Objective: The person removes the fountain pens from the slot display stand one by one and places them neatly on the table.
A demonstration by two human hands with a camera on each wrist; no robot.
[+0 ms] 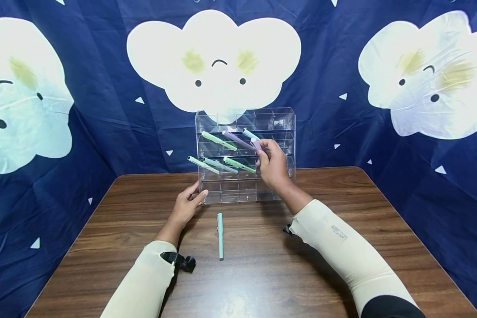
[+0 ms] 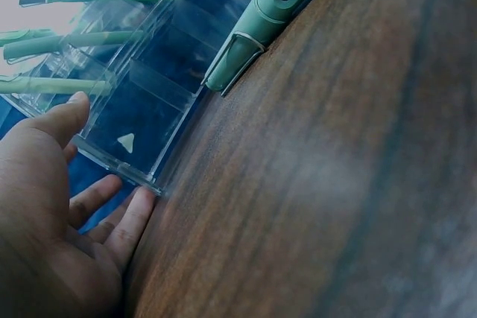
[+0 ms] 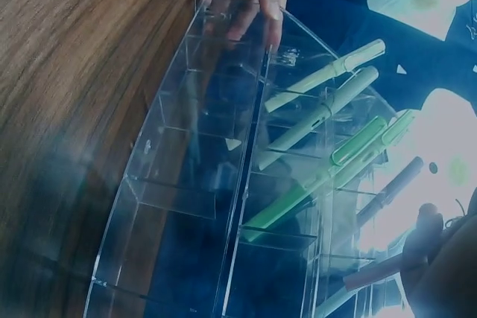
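Note:
A clear acrylic rack [image 1: 278, 119] stands upright at the table's far middle, with several pastel pens slanting out of its cells. My left hand [image 1: 195, 193] holds its lower left corner, thumb on the front and fingers at the side; the left wrist view shows the same left hand [image 2: 67, 176] against the rack [image 2: 141, 124]. My right hand [image 1: 262, 152] pinches a pale lilac pen [image 1: 256, 143] at the right end of the rack's second row. A mint pen [image 1: 220, 236] lies on the wood between my arms, and shows again as the mint pen [image 2: 276, 13] from the left wrist.
The brown wooden table [image 1: 342, 198] is backed by a dark blue curtain with white clouds [image 1: 214, 57]. In the right wrist view the rack [image 3: 186, 184] has bare lower cells, with green pens [image 3: 328, 169] in the upper ones.

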